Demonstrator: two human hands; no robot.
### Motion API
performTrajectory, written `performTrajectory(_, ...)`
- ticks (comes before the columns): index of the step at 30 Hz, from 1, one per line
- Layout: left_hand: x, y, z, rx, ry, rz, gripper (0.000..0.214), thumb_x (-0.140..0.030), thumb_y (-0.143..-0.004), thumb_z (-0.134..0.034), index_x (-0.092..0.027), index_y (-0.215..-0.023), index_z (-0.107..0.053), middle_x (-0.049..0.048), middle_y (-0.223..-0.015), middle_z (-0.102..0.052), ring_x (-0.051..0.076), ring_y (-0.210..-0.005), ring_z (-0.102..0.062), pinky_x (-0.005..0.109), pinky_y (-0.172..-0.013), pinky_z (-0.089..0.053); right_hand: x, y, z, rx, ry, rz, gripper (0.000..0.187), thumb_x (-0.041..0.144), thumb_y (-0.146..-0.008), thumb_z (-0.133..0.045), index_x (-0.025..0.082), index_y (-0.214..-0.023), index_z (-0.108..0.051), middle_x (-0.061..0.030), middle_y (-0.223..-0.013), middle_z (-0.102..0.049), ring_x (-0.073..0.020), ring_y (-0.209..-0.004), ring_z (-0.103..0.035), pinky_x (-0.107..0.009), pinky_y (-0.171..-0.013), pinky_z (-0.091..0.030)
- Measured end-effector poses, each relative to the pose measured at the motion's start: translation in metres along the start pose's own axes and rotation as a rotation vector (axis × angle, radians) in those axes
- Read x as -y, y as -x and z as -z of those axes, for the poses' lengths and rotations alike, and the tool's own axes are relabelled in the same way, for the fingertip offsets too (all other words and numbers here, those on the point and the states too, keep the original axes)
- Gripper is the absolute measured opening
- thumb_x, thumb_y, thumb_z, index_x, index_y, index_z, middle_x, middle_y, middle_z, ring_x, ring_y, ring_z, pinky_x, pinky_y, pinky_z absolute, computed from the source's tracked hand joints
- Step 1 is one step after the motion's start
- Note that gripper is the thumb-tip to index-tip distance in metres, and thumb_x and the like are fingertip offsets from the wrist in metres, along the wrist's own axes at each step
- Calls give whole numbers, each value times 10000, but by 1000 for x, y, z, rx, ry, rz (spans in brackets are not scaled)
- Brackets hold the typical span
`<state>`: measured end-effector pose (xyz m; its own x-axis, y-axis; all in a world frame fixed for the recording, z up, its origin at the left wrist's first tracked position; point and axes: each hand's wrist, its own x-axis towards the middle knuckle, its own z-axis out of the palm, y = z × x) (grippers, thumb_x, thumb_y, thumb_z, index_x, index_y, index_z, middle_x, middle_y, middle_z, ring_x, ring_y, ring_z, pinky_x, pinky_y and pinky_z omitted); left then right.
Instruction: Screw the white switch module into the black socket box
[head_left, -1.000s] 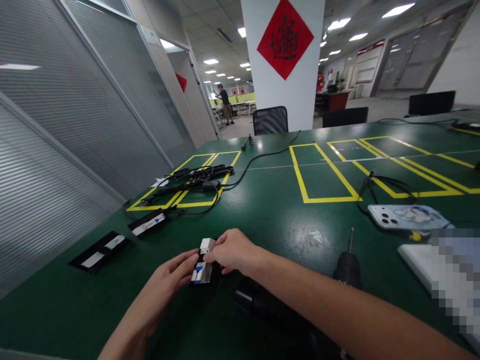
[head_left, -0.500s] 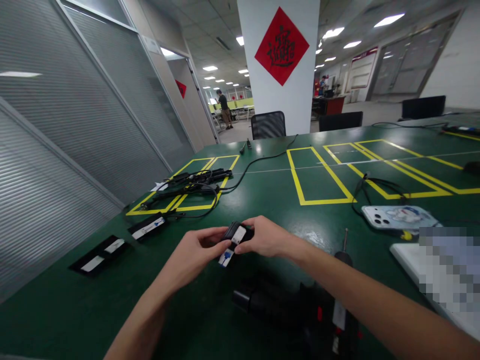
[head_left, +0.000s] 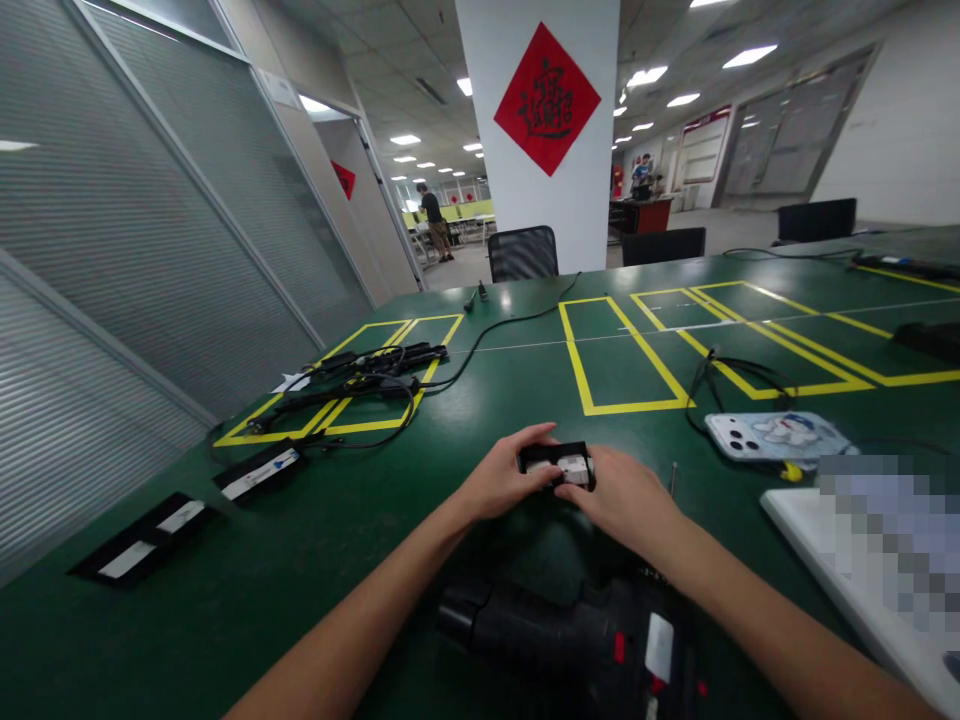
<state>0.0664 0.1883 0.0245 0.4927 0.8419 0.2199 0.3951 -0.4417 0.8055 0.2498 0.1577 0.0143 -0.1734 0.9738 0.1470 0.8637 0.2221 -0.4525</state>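
Observation:
Both hands hold a small black block with white labels (head_left: 555,453) above the table, in front of me. My left hand (head_left: 495,482) grips its left side, thumb on the labelled face. Around its right end my right hand (head_left: 624,498) is closed, thumb along the lower edge. Fingers cover part of the block, so its exact kind is unclear. Below my hands lies a black power drill (head_left: 540,625) with red and white markings. A thin metal shaft (head_left: 673,480) shows just behind my right hand; the rest of that tool is hidden by my arm.
Black strips with white labels (head_left: 154,535) lie at left, near a heap of black cables (head_left: 367,375). Yellow tape rectangles (head_left: 637,407) mark the green table (head_left: 517,385). A phone (head_left: 787,437) and a white device with a blurred-out screen (head_left: 799,535) are at right.
Both hands have moved to the right with the block, which is turned from a slanted position to nearly level. The view has shifted slightly, showing more of the power drill.

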Motion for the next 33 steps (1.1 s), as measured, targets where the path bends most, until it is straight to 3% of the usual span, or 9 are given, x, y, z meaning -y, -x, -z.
performTrajectory(7,7,2,-10,-15,123,-44,503,-194,-747,-595,-168,-1235,-472,120,-1130,-626,250,-1034,-562,429,-917,-408,-3,3,-5,-68,12,97,631,478,-754,-537,117,-1260,-426,-156,-967,-622,-290,-899,-603,-361,-685,-434)
performTrajectory(16,12,0,-7,-45,202,-73,491,-218,-767,-567,-174,-1240,-443,129,-1200,-583,260,-1126,-515,437,-971,-368,-3,7,-5,-82,24,155,610,468,-767,-494,114,-1262,-448,-172,-993,-608,-302,-894,-594,-381,-682,-437)
performTrajectory(18,4,2,5,-96,202,-81,467,-229,-810,-491,-175,-1266,-404,133,-1294,-513,264,-1232,-418,450,-1024,-302,-8,4,2,-91,-13,157,657,506,-754,-503,117,-1279,-441,-170,-1001,-611,-291,-873,-601,-378,-686,-434)
performTrajectory(21,-30,19,22,-153,159,-101,438,-230,-822,-461,-184,-1255,-418,102,-1353,-447,256,-1301,-311,434,-1084,-187,-15,-4,17,-162,-97,100,635,530,-767,-487,139,-1267,-465,-135,-939,-632,-243,-767,-611,-349,-646,-427)
performTrajectory(23,-62,39,26,-74,108,-94,437,-209,-774,-517,-198,-1210,-488,82,-1276,-522,274,-1240,-395,432,-1066,-240,-19,-9,26,-269,-142,46,542,505,-806,-451,146,-1206,-518,-110,-864,-641,-218,-720,-603,-334,-639,-419)
performTrajectory(24,-77,51,24,82,-11,-73,485,-187,-741,-529,-225,-1222,-484,66,-1283,-517,274,-1225,-410,432,-1056,-263,-20,-11,29,-321,-158,26,495,487,-825,-431,146,-1164,-546,-102,-835,-642,-210,-711,-599,-330,-646,-417)
performTrajectory(27,-105,81,7,367,-294,20,813,-164,-616,-595,-243,-1368,-297,91,-1429,-361,289,-1266,-367,423,-1054,-287,-20,-13,29,-361,-228,8,422,452,-854,-402,143,-1065,-598,-85,-778,-648,-196,-697,-598,-317,-654,-417)
performTrajectory(30,-104,92,-16,435,-450,36,893,-256,-621,-602,-159,-1409,-195,185,-1445,-320,339,-1287,-334,465,-1048,-287,-17,-11,24,-284,-308,36,398,437,-847,-421,141,-1021,-622,-75,-754,-651,-183,-681,-599,-302,-644,-421)
performTrajectory(33,-94,88,-33,499,-517,50,893,-311,-593,-630,-119,-1384,-264,238,-1309,-484,404,-1153,-478,533,-955,-372,-13,-7,25,-281,-342,57,371,429,-834,-445,147,-979,-637,-68,-762,-653,-172,-672,-594,-295,-641,-424)
